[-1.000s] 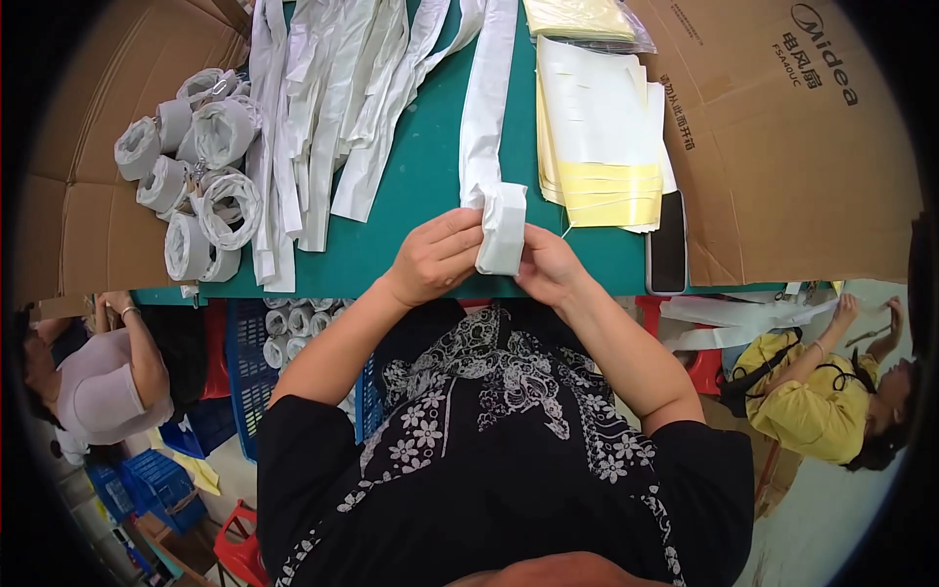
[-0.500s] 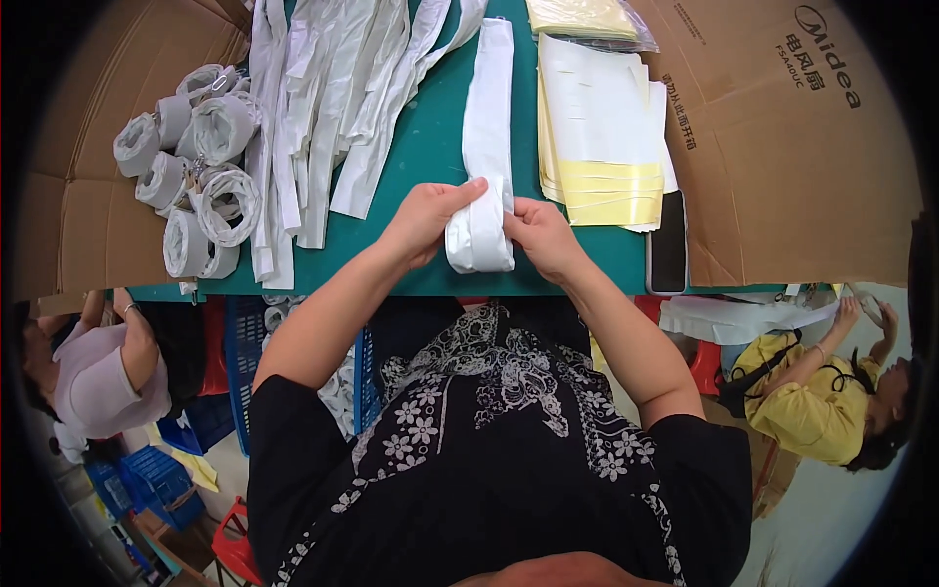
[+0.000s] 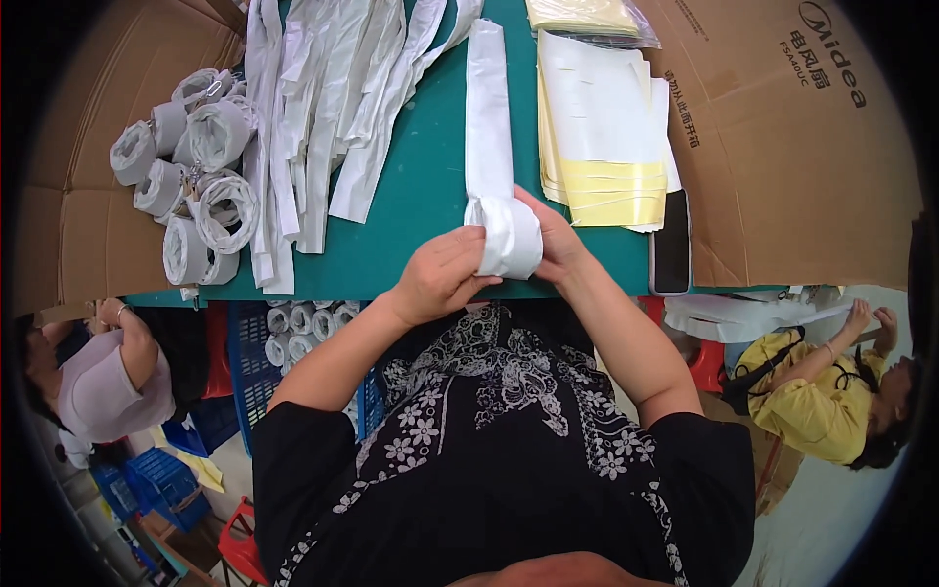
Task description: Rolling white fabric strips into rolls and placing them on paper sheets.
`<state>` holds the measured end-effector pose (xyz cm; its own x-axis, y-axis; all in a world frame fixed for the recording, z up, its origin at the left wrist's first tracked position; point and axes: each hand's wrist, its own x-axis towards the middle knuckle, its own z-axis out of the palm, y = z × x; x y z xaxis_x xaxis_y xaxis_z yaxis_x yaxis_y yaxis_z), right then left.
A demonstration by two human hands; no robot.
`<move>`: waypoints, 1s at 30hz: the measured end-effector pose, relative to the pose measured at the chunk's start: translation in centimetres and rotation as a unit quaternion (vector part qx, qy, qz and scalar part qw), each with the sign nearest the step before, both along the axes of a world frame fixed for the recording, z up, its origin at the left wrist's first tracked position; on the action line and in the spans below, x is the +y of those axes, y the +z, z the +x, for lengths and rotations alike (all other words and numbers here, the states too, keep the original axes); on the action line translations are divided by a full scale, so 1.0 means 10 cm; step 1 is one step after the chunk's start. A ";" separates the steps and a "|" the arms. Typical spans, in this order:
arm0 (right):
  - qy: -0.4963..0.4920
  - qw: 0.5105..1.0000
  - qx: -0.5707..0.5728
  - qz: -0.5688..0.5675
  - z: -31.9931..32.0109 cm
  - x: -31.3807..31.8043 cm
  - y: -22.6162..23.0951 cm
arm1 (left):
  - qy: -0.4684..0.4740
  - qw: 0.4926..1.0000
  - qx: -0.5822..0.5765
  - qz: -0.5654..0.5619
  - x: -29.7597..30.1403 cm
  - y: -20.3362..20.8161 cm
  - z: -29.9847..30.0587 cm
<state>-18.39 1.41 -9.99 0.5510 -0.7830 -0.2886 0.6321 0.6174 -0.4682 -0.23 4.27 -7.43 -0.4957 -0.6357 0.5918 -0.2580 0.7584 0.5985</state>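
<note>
A white strip point(image 3: 489, 117) lies lengthwise on the green table, its near end wound into a roll point(image 3: 514, 240) close to the front edge. My left hand point(image 3: 445, 272) grips the roll's left side, fingers curled and partly in its opening. Around the right side of the same roll closes my right hand point(image 3: 552, 235), some of its fingers hidden behind it. Left of my hands, several loose white strips point(image 3: 333, 127) lie side by side. Beyond them sits a heap of finished white rolls point(image 3: 220, 134), some with small metal clips.
Stacked white and yellow sheets point(image 3: 602, 127) lie right of the strip, beside a dark phone point(image 3: 669, 245). Cardboard point(image 3: 782, 147) walls flank the table point(image 3: 421, 147). A blue crate point(image 3: 249, 362) of rolls stands below at left. Other people work at left point(image 3: 112, 377) and right point(image 3: 817, 401).
The near end has turned from a flattened loop into a rounder roll, shifted slightly right. My left hand has moved lower; my right hand now wraps around the roll's side.
</note>
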 end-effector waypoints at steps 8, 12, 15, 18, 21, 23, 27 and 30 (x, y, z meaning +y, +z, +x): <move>-0.016 0.971 0.181 -0.152 -0.02 -0.07 0.03 | 0.078 0.839 0.190 0.504 -0.17 0.23 0.01; -0.013 0.941 0.257 -0.220 -0.02 -0.09 0.12 | 0.038 0.794 0.230 0.562 -0.26 0.26 0.00; -0.028 0.927 0.264 -0.266 0.00 -0.08 0.16 | 0.051 0.771 0.216 0.597 -0.29 0.29 0.00; -0.037 0.895 0.303 -0.326 0.01 -0.07 0.15 | 0.039 0.752 0.216 0.621 -0.29 0.23 -0.02; -0.050 0.863 0.336 -0.375 -0.01 -0.06 0.05 | 0.032 0.719 0.244 0.650 -0.30 0.14 -0.03; -0.065 0.856 0.329 -0.393 -0.03 -0.09 0.04 | 0.008 0.686 0.287 0.668 -0.31 0.08 -0.01; -0.115 0.734 0.381 -0.550 -0.07 -0.27 0.19 | -0.140 0.595 0.266 0.745 -0.50 0.06 0.19; -0.114 0.670 0.441 -0.586 -0.14 -0.44 0.30 | -0.089 0.786 0.150 0.593 -0.43 0.39 -0.01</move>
<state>-19.74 -3.01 -7.03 0.3981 -0.7911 0.4644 -0.1948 -0.5676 -0.7999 -0.37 -0.04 -3.51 -0.5910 -0.7647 -0.2568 0.0766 -0.3700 0.9259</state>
